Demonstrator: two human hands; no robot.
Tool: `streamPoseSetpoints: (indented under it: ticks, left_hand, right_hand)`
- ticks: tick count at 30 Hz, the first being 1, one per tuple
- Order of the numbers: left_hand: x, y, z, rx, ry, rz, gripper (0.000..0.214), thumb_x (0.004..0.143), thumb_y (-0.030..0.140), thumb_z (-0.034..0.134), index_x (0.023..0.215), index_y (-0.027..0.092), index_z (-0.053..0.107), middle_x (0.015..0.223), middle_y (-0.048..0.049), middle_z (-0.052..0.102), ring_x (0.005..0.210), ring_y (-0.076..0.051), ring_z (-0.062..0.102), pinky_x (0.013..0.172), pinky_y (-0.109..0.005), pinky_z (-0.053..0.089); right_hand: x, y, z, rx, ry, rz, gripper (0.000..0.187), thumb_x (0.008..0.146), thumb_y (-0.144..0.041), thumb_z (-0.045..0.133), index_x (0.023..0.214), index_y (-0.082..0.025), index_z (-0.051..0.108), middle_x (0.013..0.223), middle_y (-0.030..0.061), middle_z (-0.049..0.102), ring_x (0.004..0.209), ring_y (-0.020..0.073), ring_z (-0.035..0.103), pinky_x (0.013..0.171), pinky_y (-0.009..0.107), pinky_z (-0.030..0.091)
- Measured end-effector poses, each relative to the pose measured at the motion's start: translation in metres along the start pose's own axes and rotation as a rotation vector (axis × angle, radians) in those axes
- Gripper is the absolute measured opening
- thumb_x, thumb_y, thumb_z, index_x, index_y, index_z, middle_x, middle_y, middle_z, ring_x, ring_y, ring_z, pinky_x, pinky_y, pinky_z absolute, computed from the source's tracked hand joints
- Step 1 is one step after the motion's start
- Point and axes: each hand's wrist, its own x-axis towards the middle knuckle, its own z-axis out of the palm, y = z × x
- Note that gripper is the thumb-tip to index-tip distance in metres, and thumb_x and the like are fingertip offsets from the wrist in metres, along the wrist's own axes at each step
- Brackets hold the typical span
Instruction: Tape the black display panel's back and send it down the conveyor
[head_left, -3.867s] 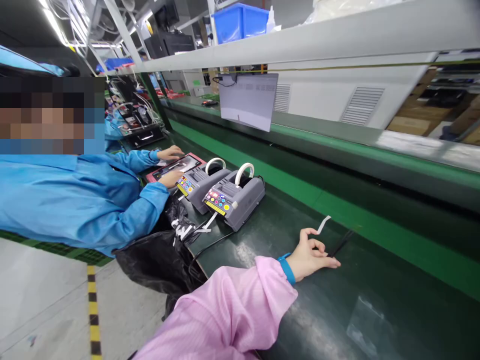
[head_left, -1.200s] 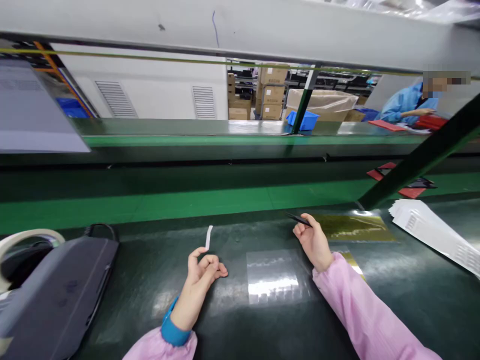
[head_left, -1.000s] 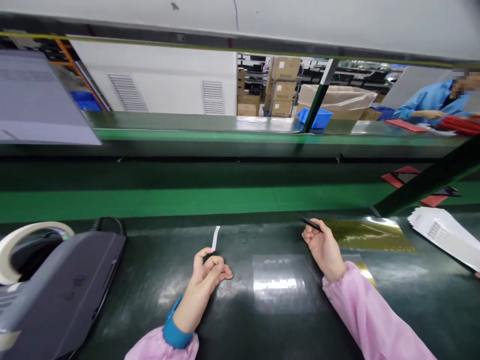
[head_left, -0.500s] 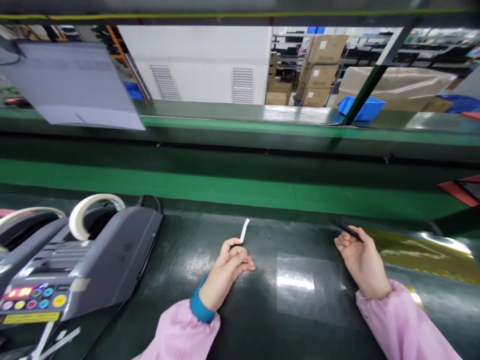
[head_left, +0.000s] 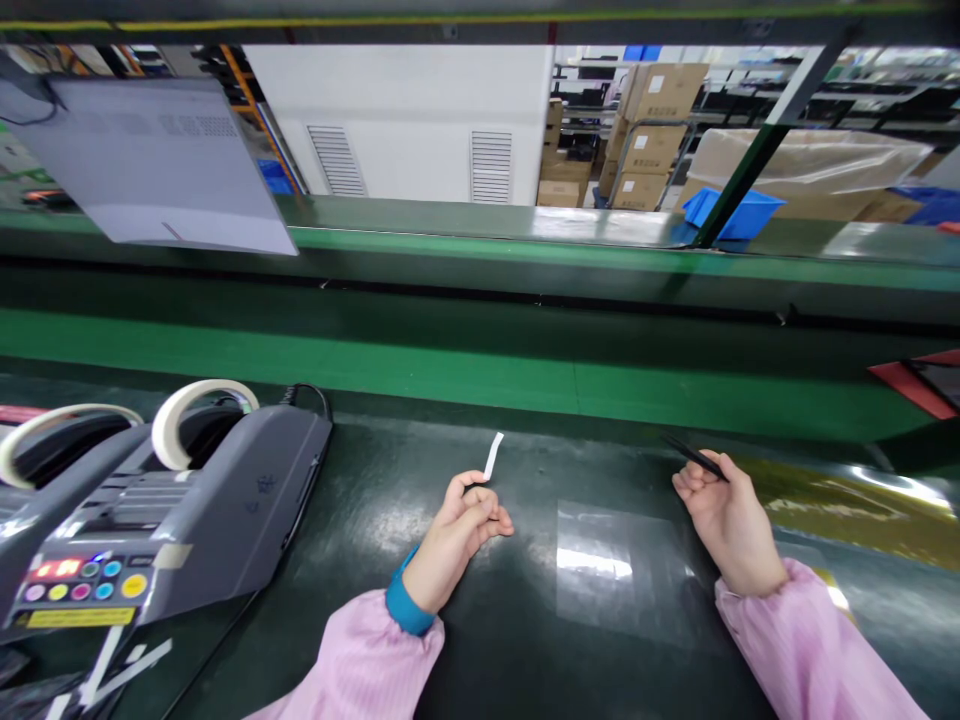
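Note:
A short strip of white tape sticks up from my left hand, its lower end caught at the fingertips. My right hand is closed around dark tweezers, whose thin tips point up and left. Between the hands lies a clear plastic sheet, flat on the dark green work surface. Neither hand touches that sheet. Yellowish transparent film lies beyond my right hand.
At the left stand grey tape dispensers with rolls of cream tape on top. Loose white strips hang at the front. A black cable runs along the surface. At the right edge is a red-framed object.
The whole view has shifted slightly, with the scene a little further right and up. Both hands keep their pose and still hold the tape strip and the tweezers.

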Motion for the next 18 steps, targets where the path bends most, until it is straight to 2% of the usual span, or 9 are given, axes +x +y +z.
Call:
streamPoseSetpoints:
  ticks: [6, 18]
  left_hand:
    - [-0.0001, 0.0008, -0.0001, -0.004, -0.007, -0.002, 0.038, 0.078, 0.027, 0.077, 0.105, 0.021, 0.050, 0.079, 0.0033, 0.059, 0.075, -0.016, 0.064, 0.077, -0.036, 0.051]
    - [0.0012, -0.0009, -0.0009, -0.008, -0.022, 0.001, 0.035, 0.079, 0.028, 0.078, 0.102, 0.020, 0.052, 0.078, 0.0032, 0.059, 0.074, -0.015, 0.064, 0.076, -0.035, 0.051]
  right_hand:
    - [0.0012, 0.0011, -0.0025, -0.027, -0.013, -0.017, 0.024, 0.072, -0.039, 0.081, 0.078, -0.021, 0.067, 0.061, -0.0043, 0.052, 0.054, 0.0112, 0.048, 0.056, 0.027, 0.049]
    - [-0.0009, 0.0009, -0.0016, -0.017, -0.008, -0.001, 0.028, 0.069, -0.040, 0.084, 0.080, -0.020, 0.069, 0.061, -0.0038, 0.055, 0.056, 0.0108, 0.048, 0.060, 0.026, 0.049]
